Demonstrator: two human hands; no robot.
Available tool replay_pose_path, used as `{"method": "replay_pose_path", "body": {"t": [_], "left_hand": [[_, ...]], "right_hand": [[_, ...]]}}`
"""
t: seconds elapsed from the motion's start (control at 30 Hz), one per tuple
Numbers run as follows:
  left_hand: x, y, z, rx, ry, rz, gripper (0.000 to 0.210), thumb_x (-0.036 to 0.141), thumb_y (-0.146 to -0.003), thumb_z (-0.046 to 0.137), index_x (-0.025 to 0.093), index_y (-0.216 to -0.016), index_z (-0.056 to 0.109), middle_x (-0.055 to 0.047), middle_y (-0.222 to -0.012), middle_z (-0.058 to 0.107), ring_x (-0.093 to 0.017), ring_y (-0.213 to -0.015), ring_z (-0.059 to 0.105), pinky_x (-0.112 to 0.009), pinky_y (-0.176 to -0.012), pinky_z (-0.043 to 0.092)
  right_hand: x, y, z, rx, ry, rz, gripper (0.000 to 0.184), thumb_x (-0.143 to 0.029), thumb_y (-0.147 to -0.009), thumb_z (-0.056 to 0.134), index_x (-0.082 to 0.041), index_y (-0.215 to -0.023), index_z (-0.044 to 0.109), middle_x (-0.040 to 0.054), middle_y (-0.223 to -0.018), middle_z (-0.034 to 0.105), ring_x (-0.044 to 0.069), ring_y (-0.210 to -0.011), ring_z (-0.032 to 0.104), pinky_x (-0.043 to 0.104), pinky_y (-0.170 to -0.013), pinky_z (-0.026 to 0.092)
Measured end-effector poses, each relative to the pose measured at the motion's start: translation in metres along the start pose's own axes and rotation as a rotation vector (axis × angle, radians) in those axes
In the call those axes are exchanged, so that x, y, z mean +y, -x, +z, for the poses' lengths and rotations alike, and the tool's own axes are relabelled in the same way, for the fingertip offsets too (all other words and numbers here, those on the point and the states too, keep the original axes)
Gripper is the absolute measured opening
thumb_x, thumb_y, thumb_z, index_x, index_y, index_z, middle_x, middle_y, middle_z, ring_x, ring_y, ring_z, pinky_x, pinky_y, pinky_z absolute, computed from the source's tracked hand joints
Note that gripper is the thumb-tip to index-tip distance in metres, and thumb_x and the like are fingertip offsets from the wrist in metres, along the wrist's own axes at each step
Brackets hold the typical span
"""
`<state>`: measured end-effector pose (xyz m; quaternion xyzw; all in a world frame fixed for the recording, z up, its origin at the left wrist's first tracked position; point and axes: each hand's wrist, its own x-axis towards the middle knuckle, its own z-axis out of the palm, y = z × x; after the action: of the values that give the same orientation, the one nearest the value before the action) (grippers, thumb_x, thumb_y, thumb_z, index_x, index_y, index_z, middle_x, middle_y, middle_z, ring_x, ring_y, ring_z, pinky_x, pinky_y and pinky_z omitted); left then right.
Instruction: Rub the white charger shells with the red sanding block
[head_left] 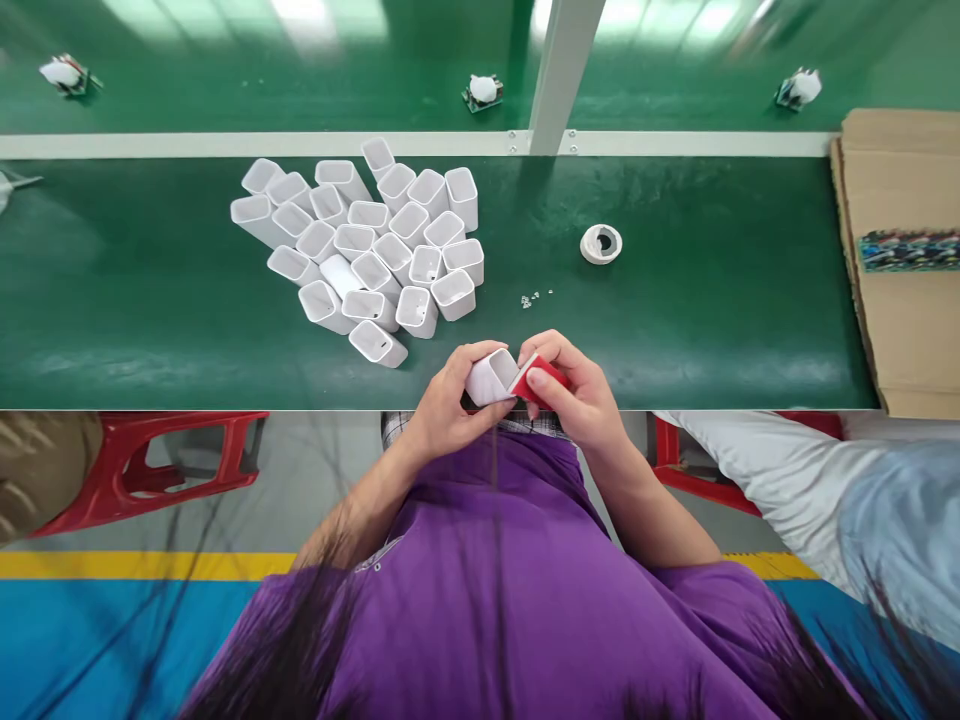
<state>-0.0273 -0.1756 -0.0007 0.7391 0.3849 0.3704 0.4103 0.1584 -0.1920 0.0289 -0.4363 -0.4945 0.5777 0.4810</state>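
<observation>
My left hand [448, 405] is wrapped round a white plastic housing [491, 377], a hollow shell whose open end faces up and to the right. In my right hand [574, 390] a flat red block [538, 379] with a pale edge is pinched between thumb and fingers. That pale edge meets the rim of the housing; whether it reaches inside I cannot tell. Both hands are at the front edge of the green workbench [187, 350]. Several similar white housings [371, 270] stand grouped beyond my left hand, most with open ends up.
Tiny white bits [527, 301] and a white tape roll [601, 244] lie beyond my right hand. Cardboard [900, 330] with a row of circuit boards [911, 250] is at the right. Behind a metal rail, small circuit assemblies [484, 92] sit spaced apart. People sit on both sides.
</observation>
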Motion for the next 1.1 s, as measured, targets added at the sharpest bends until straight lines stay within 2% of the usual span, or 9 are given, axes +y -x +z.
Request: {"method": "replay_pose_path", "body": {"t": [0.13, 0.27, 0.43, 0.63, 0.73, 0.83, 0.9, 1.0, 1.1], "left_hand": [[-0.008, 0.003, 0.0, -0.019, 0.136, -0.061, 0.052, 0.038, -0.085, 0.072, 0.023, -0.13, 0.051, -0.009, -0.12, 0.065, -0.02, -0.101, 0.066, -0.032, -0.087, 0.053], [-0.005, 0.0, -0.001, -0.063, 0.15, -0.048, 0.053, 0.035, -0.086, 0.069, 0.021, -0.134, 0.052, -0.011, -0.121, 0.067, -0.022, -0.105, 0.066, -0.034, -0.09, 0.053], [0.001, -0.004, -0.004, -0.089, -0.001, 0.067, 0.038, 0.02, -0.084, 0.063, 0.021, -0.121, 0.059, -0.008, -0.115, 0.07, -0.022, -0.106, 0.065, -0.035, -0.089, 0.054], [-0.003, -0.004, 0.0, -0.049, -0.112, 0.174, 0.043, 0.009, -0.08, 0.059, 0.02, -0.121, 0.056, -0.008, -0.117, 0.069, -0.022, -0.107, 0.066, -0.035, -0.088, 0.056], [-0.001, -0.003, 0.003, 0.012, -0.185, 0.156, 0.042, 0.014, -0.083, 0.062, 0.02, -0.124, 0.056, -0.008, -0.114, 0.07, -0.022, -0.104, 0.067, -0.034, -0.087, 0.055], [0.002, -0.002, 0.007, 0.094, -0.263, 0.175, 0.04, 0.017, -0.086, 0.062, 0.022, -0.125, 0.058, -0.007, -0.113, 0.07, -0.022, -0.103, 0.066, -0.035, -0.09, 0.054], [0.002, -0.001, 0.011, 0.177, -0.319, 0.141, 0.041, 0.017, -0.085, 0.063, 0.023, -0.125, 0.06, -0.006, -0.112, 0.07, -0.022, -0.103, 0.065, -0.035, -0.09, 0.054], [0.001, 0.0, 0.016, 0.26, -0.387, 0.065, 0.038, 0.022, -0.083, 0.066, 0.025, -0.121, 0.065, -0.005, -0.104, 0.067, -0.021, -0.096, 0.064, -0.034, -0.084, 0.054], [-0.002, 0.001, 0.018, 0.268, -0.412, 0.085, 0.033, 0.024, -0.086, 0.063, 0.023, -0.118, 0.066, -0.006, -0.1, 0.065, -0.021, -0.092, 0.062, -0.033, -0.081, 0.054]], "right_hand": [[-0.002, 0.001, -0.001, -0.048, 0.223, -0.148, 0.024, -0.043, -0.086, 0.071, -0.021, -0.079, 0.065, 0.0043, -0.091, 0.058, 0.018, -0.082, 0.058, 0.032, -0.07, 0.052], [0.002, -0.002, 0.003, -0.057, 0.276, -0.231, 0.013, -0.034, -0.085, 0.074, -0.024, -0.087, 0.066, 0.0011, -0.085, 0.058, 0.017, -0.082, 0.058, 0.034, -0.078, 0.051], [0.009, -0.003, 0.012, -0.03, 0.315, -0.129, 0.018, -0.038, -0.084, 0.074, -0.026, -0.087, 0.061, -0.0005, -0.082, 0.056, 0.017, -0.075, 0.056, 0.032, -0.071, 0.049], [0.01, -0.008, 0.024, 0.122, 0.29, -0.033, 0.033, -0.043, -0.077, 0.079, -0.025, -0.086, 0.053, -0.0058, -0.07, 0.045, 0.011, -0.059, 0.045, 0.027, -0.059, 0.044], [0.012, -0.016, 0.026, 0.274, 0.138, 0.015, 0.035, -0.043, -0.078, 0.078, -0.025, -0.084, 0.049, -0.0059, -0.073, 0.048, 0.008, -0.056, 0.046, 0.023, -0.052, 0.043], [0.012, -0.023, 0.02, 0.365, -0.107, 0.087, 0.036, -0.047, -0.081, 0.074, -0.025, -0.086, 0.046, -0.0086, -0.07, 0.047, 0.004, -0.042, 0.037, 0.02, -0.036, 0.033], [0.01, -0.023, 0.013, 0.292, -0.196, 0.148, 0.038, -0.051, -0.081, 0.073, -0.025, -0.088, 0.047, -0.0107, -0.065, 0.045, 0.003, -0.036, 0.031, 0.018, -0.03, 0.027], [0.004, -0.015, 0.005, 0.076, -0.126, 0.186, 0.04, -0.049, -0.075, 0.08, -0.024, -0.088, 0.051, -0.0106, -0.066, 0.047, 0.002, -0.035, 0.037, 0.018, -0.029, 0.03], [0.0, -0.006, 0.007, 0.052, 0.011, 0.159, 0.041, -0.043, -0.069, 0.086, -0.024, -0.088, 0.055, -0.0093, -0.071, 0.048, 0.003, -0.037, 0.046, 0.019, -0.031, 0.034]]}}
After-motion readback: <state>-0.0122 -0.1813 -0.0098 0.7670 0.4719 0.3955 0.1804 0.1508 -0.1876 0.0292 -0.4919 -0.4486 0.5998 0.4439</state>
